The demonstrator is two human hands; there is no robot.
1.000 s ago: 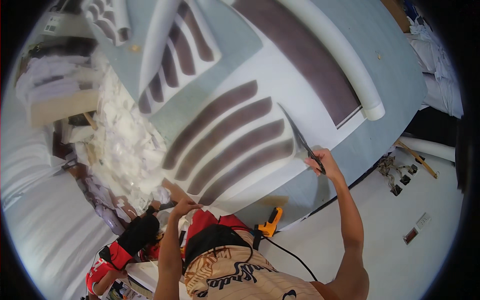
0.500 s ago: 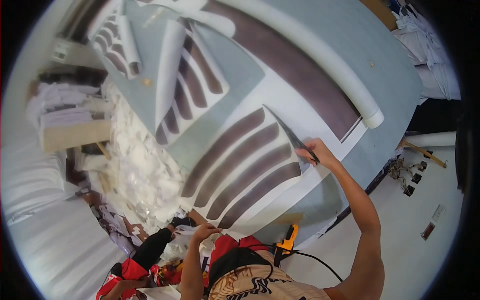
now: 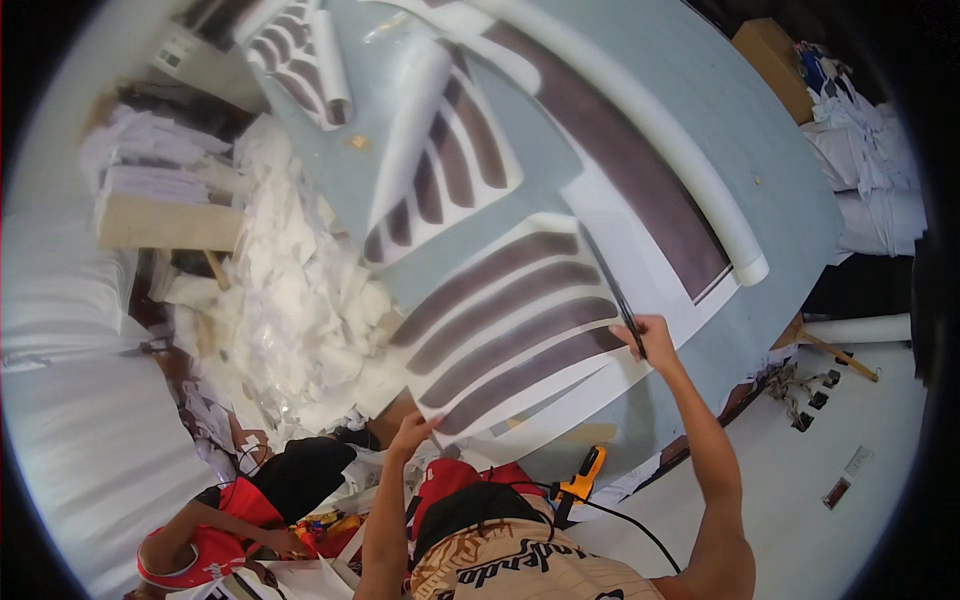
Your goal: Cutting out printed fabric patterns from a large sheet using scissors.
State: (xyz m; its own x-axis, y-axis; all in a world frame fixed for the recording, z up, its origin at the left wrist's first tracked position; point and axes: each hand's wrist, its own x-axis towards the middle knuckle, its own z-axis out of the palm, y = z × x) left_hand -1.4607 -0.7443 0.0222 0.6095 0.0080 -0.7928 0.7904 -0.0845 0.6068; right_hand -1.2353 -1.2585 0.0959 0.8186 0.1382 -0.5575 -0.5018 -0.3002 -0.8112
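A white sheet [image 3: 516,338] printed with several curved dark brown bands lies before me at the near side of the table. My left hand [image 3: 412,435] pinches its near left corner between thumb and fingers. At its right edge, my right hand [image 3: 648,342] is closed around long dark scissors [image 3: 618,290]. Their blades point away from me along that edge; whether they are apart cannot be made out. A white paper strip [image 3: 590,395] lies along the sheet's near right side, with a narrow gap between them.
Other banded pieces [image 3: 445,150], partly curled, lie farther off beside a long half-rolled brown-printed sheet [image 3: 640,160]. White scraps [image 3: 300,300] heap at the table's left. A yellow-and-black clamp [image 3: 580,475] grips the near edge. A co-worker in red [image 3: 200,535] sits at lower left.
The view has shifted, so the table stands farther right. A gap now shows between the banded sheet and the white strip. More of the co-worker is visible. Both hands keep their hold.
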